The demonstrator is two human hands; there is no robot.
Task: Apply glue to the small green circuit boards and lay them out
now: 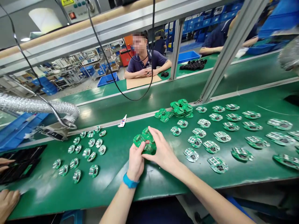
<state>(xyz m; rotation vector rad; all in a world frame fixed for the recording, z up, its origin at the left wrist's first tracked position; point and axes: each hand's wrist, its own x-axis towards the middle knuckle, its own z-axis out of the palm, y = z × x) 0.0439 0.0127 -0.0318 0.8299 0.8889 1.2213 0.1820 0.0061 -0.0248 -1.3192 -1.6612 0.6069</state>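
Between my hands is a green circuit board panel [146, 134] made of joined round boards, raised over the green bench. My left hand [136, 158], with a blue wristband, grips its near left part with thumb and fingers. Across the near right part, my right hand [162, 149] holds the same panel, thumb below and fingers along its right edge. Behind my hands lies a pile of similar green panels [181, 109]. Separate round circuit boards [211, 147] with parts on them lie in rows to the right. More small round boards [87, 152] are spread on the left.
A white tube [122, 121] lies near the bench's back rail. At left hang a silver duct [39, 104] and a black cable. Another person's hands [8, 199] are beside black trays [21, 166] at far left. A person [146, 62] sits across the bench.
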